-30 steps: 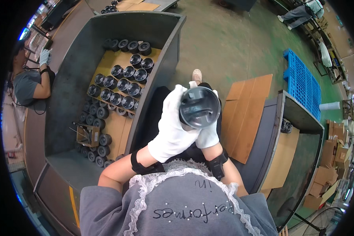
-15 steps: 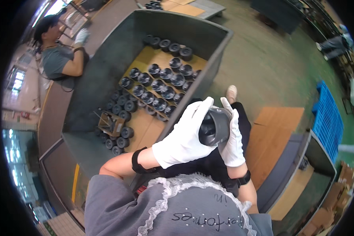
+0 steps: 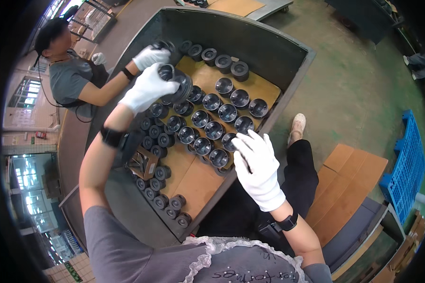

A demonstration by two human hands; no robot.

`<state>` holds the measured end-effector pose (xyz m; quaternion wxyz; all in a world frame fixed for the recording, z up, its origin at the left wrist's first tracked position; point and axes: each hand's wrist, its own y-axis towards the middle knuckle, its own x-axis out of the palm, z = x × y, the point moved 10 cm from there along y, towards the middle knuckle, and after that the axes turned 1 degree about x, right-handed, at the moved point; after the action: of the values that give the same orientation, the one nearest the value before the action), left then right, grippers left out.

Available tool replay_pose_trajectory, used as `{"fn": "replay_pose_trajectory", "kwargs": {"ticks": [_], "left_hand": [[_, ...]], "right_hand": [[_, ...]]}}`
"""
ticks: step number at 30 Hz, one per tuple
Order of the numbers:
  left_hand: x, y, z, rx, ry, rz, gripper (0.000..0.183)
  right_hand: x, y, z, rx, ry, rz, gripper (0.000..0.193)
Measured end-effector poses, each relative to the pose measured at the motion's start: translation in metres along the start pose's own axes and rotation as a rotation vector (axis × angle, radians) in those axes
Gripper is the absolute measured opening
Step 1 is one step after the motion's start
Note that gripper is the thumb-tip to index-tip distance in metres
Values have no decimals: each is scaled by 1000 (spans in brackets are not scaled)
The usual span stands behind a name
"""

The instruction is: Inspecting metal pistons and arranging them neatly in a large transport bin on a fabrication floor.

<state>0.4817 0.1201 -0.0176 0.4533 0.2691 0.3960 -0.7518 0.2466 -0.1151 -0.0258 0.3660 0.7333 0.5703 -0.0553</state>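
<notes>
My left hand (image 3: 148, 87), in a white glove, grips a dark round metal part (image 3: 176, 86) and holds it out over the far left of a big grey metal bin (image 3: 288, 42). My right hand (image 3: 258, 165), also gloved, hangs empty with fingers spread over the bin's near rim, beside the closest row of parts. Several of the same dark cup-shaped parts (image 3: 211, 129) stand in rows on brown cardboard sheets (image 3: 196, 177) inside the bin. More of them lie lower along the bin's left side (image 3: 163, 200).
A co-worker in a grey shirt (image 3: 68, 80) stands at the bin's far left, one gloved hand (image 3: 148, 56) on a part at the rim. Flat cardboard sheets (image 3: 349, 184) lie to my right, a blue plastic pallet (image 3: 408, 165) beyond. My foot (image 3: 297, 125) rests on the concrete floor.
Both hands held the part close to my chest; now the left hand alone has carried it out over the bin, and the right hand has let go and opened.
</notes>
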Motion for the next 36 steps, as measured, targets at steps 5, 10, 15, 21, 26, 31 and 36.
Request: {"fn": "replay_pose_trajectory", "kwargs": {"ticks": [5,10,15,21,26,31,36], "left_hand": [[51,120,-60,27,338,262,39],[113,171,-86,60,281,257,68],[129,224,-130,-77,355,370,64],[164,288,-183,-300,370,213,79],[192,296,-208,-361,348,152,91],[185,266,-195,-47,236,309,84],[205,131,-184,322,169,564,49]], "right_hand": [[41,0,17,-96,-161,-220,29],[53,1,27,-18,-241,-299,28],[59,-3,31,25,-254,-317,30],[61,1,35,51,-233,-358,30],[65,3,35,58,-216,-413,32],[67,0,32,42,-302,-431,33],[61,-9,31,26,-347,-345,33]]}}
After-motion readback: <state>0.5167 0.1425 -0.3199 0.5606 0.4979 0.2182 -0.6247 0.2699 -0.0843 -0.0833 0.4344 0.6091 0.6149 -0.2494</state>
